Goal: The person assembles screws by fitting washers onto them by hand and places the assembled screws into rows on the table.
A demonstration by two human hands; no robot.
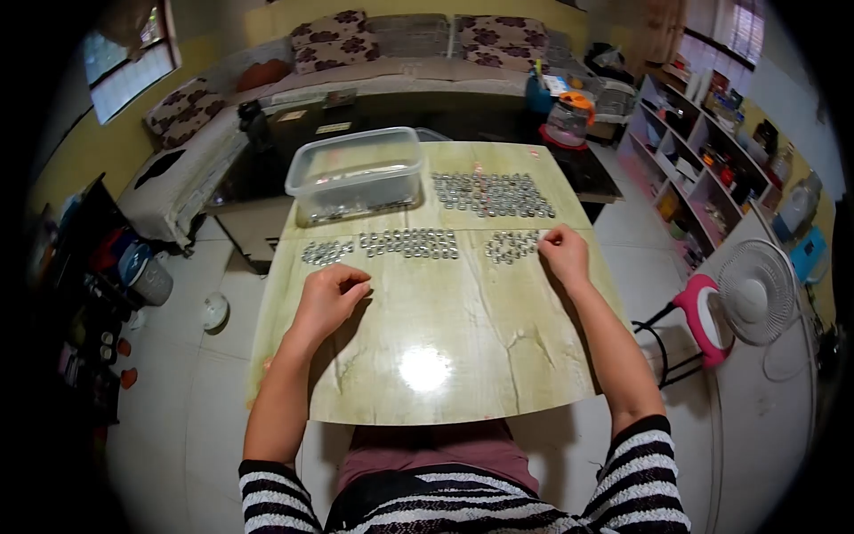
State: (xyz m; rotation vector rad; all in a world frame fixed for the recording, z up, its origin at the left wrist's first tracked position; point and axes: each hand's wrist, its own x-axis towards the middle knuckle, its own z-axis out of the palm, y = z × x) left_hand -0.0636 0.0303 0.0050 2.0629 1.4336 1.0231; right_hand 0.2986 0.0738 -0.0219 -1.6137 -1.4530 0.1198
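Small shiny round pieces, too small to name, lie in groups on the marble-patterned table (418,311). My right hand (567,256) is at the right edge of a loose group (510,247), its fingertips pinched together and touching or nearly touching the pieces. My left hand (327,301) rests just below the left group (326,253), fingers curled and thumb against them. What either hand holds, if anything, is hidden. Neat rows form a middle group (409,243), and a larger block (492,194) sits behind it. A clear plastic tub (356,182) at the back left has some pieces at its bottom.
Beyond the table stands a dark low table (400,111) with an orange-lidded jar (569,117). A sofa (400,67) lines the back. To the right are a white fan (756,292) on a pink stool (701,316) and a filled shelf (703,160).
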